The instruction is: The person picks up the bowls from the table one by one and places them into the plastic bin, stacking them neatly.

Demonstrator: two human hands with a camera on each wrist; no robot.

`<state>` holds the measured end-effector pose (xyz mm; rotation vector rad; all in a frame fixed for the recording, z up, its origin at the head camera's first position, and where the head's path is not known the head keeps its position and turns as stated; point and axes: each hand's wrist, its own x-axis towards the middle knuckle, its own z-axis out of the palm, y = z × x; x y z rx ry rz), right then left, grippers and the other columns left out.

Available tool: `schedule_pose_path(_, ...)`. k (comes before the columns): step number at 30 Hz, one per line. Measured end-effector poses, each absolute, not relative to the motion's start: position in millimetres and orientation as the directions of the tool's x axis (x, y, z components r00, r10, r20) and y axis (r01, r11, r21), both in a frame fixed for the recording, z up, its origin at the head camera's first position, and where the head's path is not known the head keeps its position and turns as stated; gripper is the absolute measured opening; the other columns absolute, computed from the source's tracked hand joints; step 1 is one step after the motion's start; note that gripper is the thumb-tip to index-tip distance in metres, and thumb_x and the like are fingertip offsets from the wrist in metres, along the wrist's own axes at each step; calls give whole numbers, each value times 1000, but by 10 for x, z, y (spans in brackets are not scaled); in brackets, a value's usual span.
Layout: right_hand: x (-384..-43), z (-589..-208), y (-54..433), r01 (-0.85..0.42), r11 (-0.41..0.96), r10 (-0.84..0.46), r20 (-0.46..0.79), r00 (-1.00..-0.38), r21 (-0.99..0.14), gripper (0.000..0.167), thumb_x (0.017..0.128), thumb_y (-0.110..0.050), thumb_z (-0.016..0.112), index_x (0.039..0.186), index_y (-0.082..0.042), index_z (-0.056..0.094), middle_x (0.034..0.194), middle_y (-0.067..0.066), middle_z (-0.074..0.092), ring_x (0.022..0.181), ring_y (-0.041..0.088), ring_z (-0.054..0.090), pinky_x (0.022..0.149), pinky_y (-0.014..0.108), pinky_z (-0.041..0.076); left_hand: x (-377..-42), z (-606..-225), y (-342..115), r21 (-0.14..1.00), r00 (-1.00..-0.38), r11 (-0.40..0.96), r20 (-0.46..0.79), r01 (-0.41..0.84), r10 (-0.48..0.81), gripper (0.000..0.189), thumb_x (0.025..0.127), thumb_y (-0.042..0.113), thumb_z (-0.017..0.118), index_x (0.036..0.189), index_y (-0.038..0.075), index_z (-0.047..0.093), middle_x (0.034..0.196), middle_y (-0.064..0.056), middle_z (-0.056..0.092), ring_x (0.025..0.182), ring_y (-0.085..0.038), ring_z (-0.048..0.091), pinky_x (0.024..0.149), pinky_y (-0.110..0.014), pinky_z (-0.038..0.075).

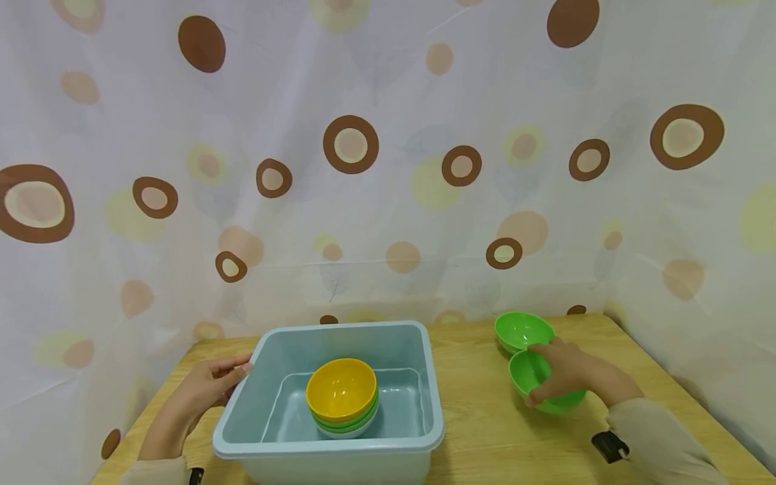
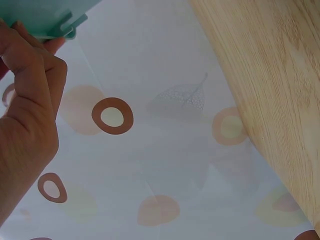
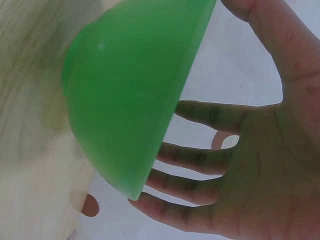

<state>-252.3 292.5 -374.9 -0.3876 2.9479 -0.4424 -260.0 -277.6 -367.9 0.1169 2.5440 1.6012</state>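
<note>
A pale blue plastic basin (image 1: 327, 444) stands on the wooden table. In it is a stack of bowls, with a yellow bowl (image 1: 341, 391) on top and green and whitish rims below. My left hand (image 1: 203, 391) grips the basin's left rim; in the left wrist view, the bent fingers (image 2: 30, 60) meet the basin's edge. On the right, my right hand (image 1: 566, 370) spans a green bowl (image 3: 125, 95), thumb and fingers at its rim. Just behind that one sits another green bowl (image 1: 524, 330), overlapping it in the head view.
The wooden table (image 1: 473, 391) runs back to a patterned curtain (image 1: 388, 202), which also hangs along both sides. Bare wood lies between the basin and the green bowls.
</note>
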Motion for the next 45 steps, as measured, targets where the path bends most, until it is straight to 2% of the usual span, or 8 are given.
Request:
schedule_pose_path(10, -2507, -3540, 2781, -290, 916, -311, -34, -950, -276, 95, 65, -41, 86, 135, 10, 45, 127, 44, 35, 109, 71, 34, 80, 66, 43, -2593, -3663, -2787, 903, -986, 430, -73, -2, 149, 58, 98, 29, 57, 142, -5, 42, 95, -5, 68, 73, -18, 61, 67, -33, 54)
schedule_pose_path(18, -2434, -3373, 2689, -335, 908, -345, 5, -939, -250, 97, 64, -44, 86, 135, 9, 47, 123, 41, 39, 107, 64, 40, 77, 62, 46, -2581, -3673, -2761, 902, -988, 432, -76, -10, 137, 56, 98, 28, 57, 141, -6, 43, 94, -6, 68, 72, -18, 61, 65, -33, 54)
schedule_pose_path(27, -2386, -3157, 2531, -370, 905, -365, 65, -929, -212, 99, 60, -50, 86, 135, 4, 50, 119, 31, 46, 99, 47, 48, 74, 53, 47, -2589, -3677, -2767, 901, -990, 434, -67, -6, 127, 55, 98, 25, 58, 140, -7, 44, 92, -5, 68, 72, -17, 61, 65, -32, 54)
schedule_pose_path(33, -2335, -2997, 2353, -392, 898, -384, 80, -920, -201, 99, 61, -52, 85, 137, 1, 49, 120, 27, 47, 102, 46, 47, 76, 54, 47, -2584, -3672, -2760, 903, -989, 429, -61, 2, 133, 55, 98, 26, 58, 140, -6, 44, 93, -5, 68, 72, -17, 61, 65, -32, 54)
schedule_pose_path(45, -2314, -2788, 2078, -430, 889, -418, 105, -902, -158, 100, 61, -53, 85, 139, -2, 48, 120, 23, 47, 98, 39, 47, 73, 50, 48, -2579, -3678, -2766, 901, -988, 433, -58, 9, 140, 55, 98, 27, 58, 140, -6, 44, 94, -6, 68, 72, -17, 61, 66, -32, 55)
